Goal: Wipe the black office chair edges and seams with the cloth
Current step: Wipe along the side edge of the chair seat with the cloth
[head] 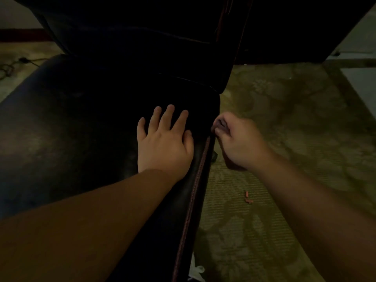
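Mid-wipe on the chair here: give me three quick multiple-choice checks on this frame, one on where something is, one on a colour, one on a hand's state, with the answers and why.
1. Where does the left hand rest?
A. On the carpet
B. Flat on the chair seat
C. On the chair back

2. What colour is the stitched seam along the seat's right edge?
A. Reddish
B. White
C. Blue

3. How is the right hand held?
A. Fingers spread flat
B. Hanging loose away from the chair
C. Fingers curled on a small dark wad, probably the cloth, at the seat edge

Answers:
1 B, the palm and spread fingers lie on the black seat.
2 A, the stitching line shows reddish against the black.
3 C, the fingers bunch round something dark, right against the seam's upper end.
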{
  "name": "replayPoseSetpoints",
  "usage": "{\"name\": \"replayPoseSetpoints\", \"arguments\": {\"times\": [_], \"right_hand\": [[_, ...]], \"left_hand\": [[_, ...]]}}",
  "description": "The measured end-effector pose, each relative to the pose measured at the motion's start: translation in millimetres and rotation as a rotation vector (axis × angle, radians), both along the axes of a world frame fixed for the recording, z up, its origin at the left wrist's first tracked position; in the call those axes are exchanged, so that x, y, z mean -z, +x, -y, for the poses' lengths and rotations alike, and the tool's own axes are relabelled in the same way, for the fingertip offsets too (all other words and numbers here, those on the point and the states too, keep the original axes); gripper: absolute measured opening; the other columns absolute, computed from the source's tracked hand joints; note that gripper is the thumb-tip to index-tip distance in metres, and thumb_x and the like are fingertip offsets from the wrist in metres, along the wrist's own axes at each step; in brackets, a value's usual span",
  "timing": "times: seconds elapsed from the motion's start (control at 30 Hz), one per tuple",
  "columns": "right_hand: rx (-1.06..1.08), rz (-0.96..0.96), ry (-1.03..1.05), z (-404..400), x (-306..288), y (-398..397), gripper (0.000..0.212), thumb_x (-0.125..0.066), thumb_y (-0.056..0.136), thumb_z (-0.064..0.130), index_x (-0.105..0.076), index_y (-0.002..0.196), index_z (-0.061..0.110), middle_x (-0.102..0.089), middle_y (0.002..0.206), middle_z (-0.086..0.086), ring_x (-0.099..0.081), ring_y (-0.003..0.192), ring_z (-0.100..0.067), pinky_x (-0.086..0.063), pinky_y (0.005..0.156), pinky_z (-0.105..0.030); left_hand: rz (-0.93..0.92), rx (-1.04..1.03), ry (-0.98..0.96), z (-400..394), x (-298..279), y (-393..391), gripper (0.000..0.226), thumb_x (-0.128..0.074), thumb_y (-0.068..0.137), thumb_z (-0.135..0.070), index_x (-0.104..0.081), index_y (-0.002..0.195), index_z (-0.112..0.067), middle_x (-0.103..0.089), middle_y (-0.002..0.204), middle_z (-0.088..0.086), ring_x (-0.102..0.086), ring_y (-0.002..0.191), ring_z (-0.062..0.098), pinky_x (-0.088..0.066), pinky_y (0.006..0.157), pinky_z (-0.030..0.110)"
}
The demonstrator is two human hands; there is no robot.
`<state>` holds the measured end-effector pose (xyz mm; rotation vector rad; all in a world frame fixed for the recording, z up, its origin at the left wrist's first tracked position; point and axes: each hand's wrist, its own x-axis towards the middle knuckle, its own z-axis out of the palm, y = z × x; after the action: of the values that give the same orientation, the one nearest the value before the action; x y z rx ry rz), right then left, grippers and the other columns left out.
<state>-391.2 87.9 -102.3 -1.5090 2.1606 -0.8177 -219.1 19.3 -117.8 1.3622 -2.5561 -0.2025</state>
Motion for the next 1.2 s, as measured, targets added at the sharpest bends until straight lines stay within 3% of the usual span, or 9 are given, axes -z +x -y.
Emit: {"name": "replayPoseSetpoints", "arguments": {"times": [0.1,0.27,0.37,0.63,0.73,0.87,1.0,1.1,1.2], "right_hand": [[0.028,0.004,-0.034,5.0,2.1,3.7,0.006,-0.060,0.097,0.018,-0.061,0.101,0.021,-0.057,0.083,0.015,-0.055,0.079,-0.005,-0.035,0.062,-0.010],[-0.080,0.075,0.041,7.4,-4.1,-2.3,0.014,-0.065,0.093,0.016,-0.062,0.093,0.029,-0.064,0.084,0.011,-0.060,0.081,-0.006,-0.044,0.070,-0.026],[0.008,0.078,-0.028,7.2,-3.5,4.9,0.009,-0.064,0.094,0.016,-0.064,0.100,0.024,-0.065,0.088,0.007,-0.061,0.084,-0.008,-0.047,0.072,-0.025],[0.037,0.078,-0.014,6.1,0.6,2.9,0.015,-0.066,0.092,0.015,-0.062,0.091,0.030,-0.062,0.082,0.013,-0.060,0.080,-0.006,-0.046,0.068,-0.023],[-0.053,0.127,0.040,6.7,-2.1,-2.7,0.023,-0.069,0.089,0.011,-0.061,0.085,0.032,-0.064,0.081,0.013,-0.060,0.080,-0.003,-0.046,0.072,-0.023],[0.018,0.120,-0.006,3.6,-0.9,-1.3,0.022,-0.068,0.090,0.013,-0.060,0.087,0.032,-0.059,0.079,0.020,-0.055,0.077,0.009,-0.037,0.065,-0.005],[-0.055,0.115,0.048,4.1,-2.7,-3.1,0.025,-0.069,0.090,0.015,-0.058,0.085,0.037,-0.062,0.084,0.017,-0.059,0.083,-0.001,-0.044,0.071,-0.020],[0.033,0.081,-0.007,5.4,0.3,0.3,0.015,-0.068,0.091,0.018,-0.059,0.091,0.029,-0.061,0.086,0.014,-0.059,0.086,-0.008,-0.044,0.069,-0.018],[-0.008,0.114,0.011,5.7,-0.6,0.2,0.011,-0.069,0.090,0.017,-0.062,0.092,0.026,-0.064,0.089,0.009,-0.061,0.087,-0.008,-0.050,0.074,-0.027]], "left_hand": [[0.008,-0.014,-0.015,0.2,1.8,-0.5,0.058,-0.022,0.100,-0.049,-0.032,0.154,-0.033,-0.029,0.163,0.003,-0.016,0.153,0.025,-0.011,0.123,0.053],[0.008,-0.014,-0.006,-0.2,1.2,-1.5,0.058,-0.023,0.099,-0.049,-0.033,0.154,-0.033,-0.029,0.164,0.002,-0.016,0.153,0.025,-0.010,0.123,0.053],[0.016,-0.021,-0.007,-0.8,0.1,-1.9,0.059,-0.021,0.098,-0.049,-0.032,0.155,-0.033,-0.028,0.164,0.003,-0.016,0.154,0.025,-0.011,0.123,0.053],[0.011,-0.010,-0.005,0.0,0.2,-0.9,0.059,-0.021,0.099,-0.049,-0.032,0.154,-0.033,-0.028,0.164,0.003,-0.015,0.154,0.026,-0.010,0.123,0.053],[0.011,-0.004,0.003,0.0,0.1,-1.3,0.059,-0.021,0.099,-0.049,-0.032,0.155,-0.033,-0.027,0.164,0.003,-0.015,0.154,0.026,-0.010,0.123,0.053],[0.006,-0.003,0.002,0.5,0.0,-0.7,0.059,-0.022,0.099,-0.049,-0.031,0.155,-0.033,-0.027,0.164,0.002,-0.015,0.154,0.025,-0.011,0.123,0.054],[0.010,-0.003,-0.001,0.8,0.2,-0.8,0.058,-0.023,0.100,-0.049,-0.031,0.155,-0.032,-0.027,0.164,0.003,-0.015,0.154,0.025,-0.011,0.123,0.054],[0.013,-0.011,-0.001,1.3,0.5,-1.5,0.058,-0.024,0.100,-0.049,-0.031,0.155,-0.033,-0.027,0.164,0.002,-0.015,0.154,0.025,-0.010,0.123,0.054],[0.017,-0.016,0.003,1.9,0.5,-1.9,0.058,-0.023,0.099,-0.049,-0.030,0.155,-0.034,-0.026,0.165,0.002,-0.014,0.154,0.025,-0.009,0.123,0.053]]}}
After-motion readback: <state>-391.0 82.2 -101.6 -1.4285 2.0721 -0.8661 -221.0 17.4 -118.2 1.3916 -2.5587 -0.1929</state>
